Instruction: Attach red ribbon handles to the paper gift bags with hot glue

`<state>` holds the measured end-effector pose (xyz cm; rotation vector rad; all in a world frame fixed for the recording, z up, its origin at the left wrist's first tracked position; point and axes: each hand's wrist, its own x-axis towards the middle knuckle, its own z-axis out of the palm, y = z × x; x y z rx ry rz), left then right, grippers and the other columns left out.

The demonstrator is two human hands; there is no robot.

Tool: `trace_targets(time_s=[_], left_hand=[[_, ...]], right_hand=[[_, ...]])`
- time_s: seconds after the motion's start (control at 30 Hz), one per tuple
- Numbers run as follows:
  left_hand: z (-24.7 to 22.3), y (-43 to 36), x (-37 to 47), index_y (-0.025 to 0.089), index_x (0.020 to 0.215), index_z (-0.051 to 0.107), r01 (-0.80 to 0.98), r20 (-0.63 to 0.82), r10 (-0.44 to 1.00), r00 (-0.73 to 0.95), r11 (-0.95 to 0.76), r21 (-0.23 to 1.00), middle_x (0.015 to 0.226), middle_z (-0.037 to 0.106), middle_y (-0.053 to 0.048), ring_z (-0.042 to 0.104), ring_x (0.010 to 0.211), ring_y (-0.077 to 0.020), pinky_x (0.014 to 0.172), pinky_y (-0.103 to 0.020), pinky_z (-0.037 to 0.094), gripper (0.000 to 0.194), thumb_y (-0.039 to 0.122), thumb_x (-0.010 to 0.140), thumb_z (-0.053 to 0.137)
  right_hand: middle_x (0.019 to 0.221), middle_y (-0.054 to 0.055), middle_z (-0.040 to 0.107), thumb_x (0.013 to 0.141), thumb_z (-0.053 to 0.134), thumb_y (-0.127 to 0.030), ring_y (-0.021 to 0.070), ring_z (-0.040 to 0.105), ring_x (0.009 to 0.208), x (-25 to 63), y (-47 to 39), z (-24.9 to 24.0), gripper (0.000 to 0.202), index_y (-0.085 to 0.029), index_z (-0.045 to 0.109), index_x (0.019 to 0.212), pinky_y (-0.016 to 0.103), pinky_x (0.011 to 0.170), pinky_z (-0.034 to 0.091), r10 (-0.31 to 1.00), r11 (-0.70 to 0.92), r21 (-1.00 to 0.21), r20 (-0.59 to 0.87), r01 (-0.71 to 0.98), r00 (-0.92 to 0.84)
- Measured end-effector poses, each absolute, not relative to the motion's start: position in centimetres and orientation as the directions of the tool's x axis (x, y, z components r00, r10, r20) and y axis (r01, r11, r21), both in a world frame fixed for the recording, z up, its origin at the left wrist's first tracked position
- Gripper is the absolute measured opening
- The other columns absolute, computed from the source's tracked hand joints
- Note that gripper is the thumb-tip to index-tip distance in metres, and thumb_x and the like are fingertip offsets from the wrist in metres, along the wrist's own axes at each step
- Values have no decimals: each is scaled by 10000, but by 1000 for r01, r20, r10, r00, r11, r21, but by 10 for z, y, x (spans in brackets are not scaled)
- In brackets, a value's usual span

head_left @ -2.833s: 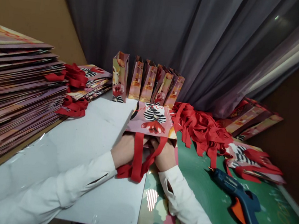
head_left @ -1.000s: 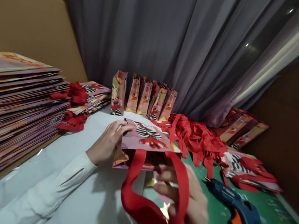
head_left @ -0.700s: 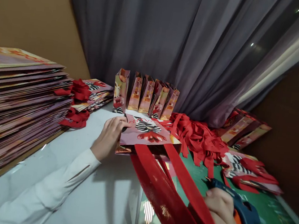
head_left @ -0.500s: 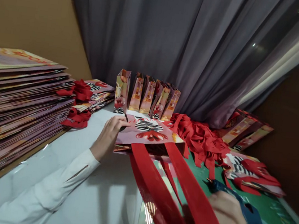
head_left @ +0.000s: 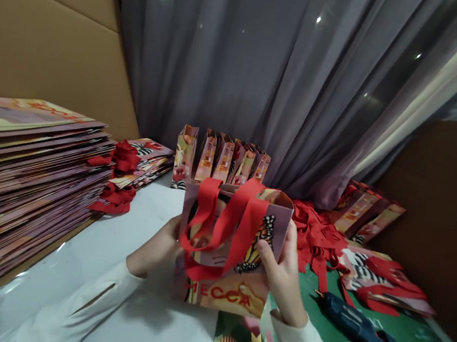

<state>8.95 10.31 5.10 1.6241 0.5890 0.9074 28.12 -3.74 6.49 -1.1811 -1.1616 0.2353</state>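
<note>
A printed paper gift bag [head_left: 217, 294] with a butterfly picture and the word MECCA is held upright between my two hands. Red ribbon handles [head_left: 244, 206] loop from its open top and hang down over the front. My left hand [head_left: 164, 243] grips the bag's left side, its fingertips hidden behind it. My right hand [head_left: 285, 269] clasps the right side, thumb on the front panel. To the right, on the green mat, lies a blue glue gun [head_left: 363, 323] with an orange trigger, apart from my right hand.
A tall stack of flat bags [head_left: 29, 196] fills the left side. Several small bags [head_left: 206, 157] stand at the back before the grey curtain [head_left: 226, 54]. A pile of red ribbons [head_left: 315, 231] and a flat bag [head_left: 382, 278] with ribbons lie to the right.
The bag has gone from lying flat to upright, facing me, its handles now draped over the front. My right hand has let go of the glue gun and taken the bag's right side.
</note>
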Motion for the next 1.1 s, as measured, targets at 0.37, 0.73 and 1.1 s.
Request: trace_targets(time_s=[0.37, 0.73, 1.1], left_hand=[[64, 99, 76, 260, 1028, 656, -235, 102, 878, 468, 12, 972, 939, 740, 13, 641, 1031, -281, 820, -306, 553, 492, 519, 626, 773], [82, 83, 80, 178, 1090, 642, -59, -129, 647, 752, 261, 963, 1080, 727, -72, 691, 969, -294, 743, -316, 574, 551, 398, 620, 826], [71, 90, 82, 173, 1128, 673, -72, -54, 717, 694, 144, 987, 1025, 740, -61, 682, 973, -283, 807, -334, 556, 518, 437, 695, 778]], right_hand=[[1229, 79, 632, 912, 557, -358, 231, 576, 1150, 263, -49, 72, 342, -248, 587, 1234, 357, 972, 465, 745, 326, -793, 551, 515, 376], [942, 55, 756, 636, 825, -417, 238, 701, 889, 265, -45, 87, 383, -190, 709, 922, 371, 839, 533, 953, -36, -933, -139, -357, 267], [835, 42, 752, 611, 825, -450, 247, 688, 830, 257, -31, 65, 372, -183, 697, 837, 367, 770, 529, 894, 48, -954, -91, -295, 438]])
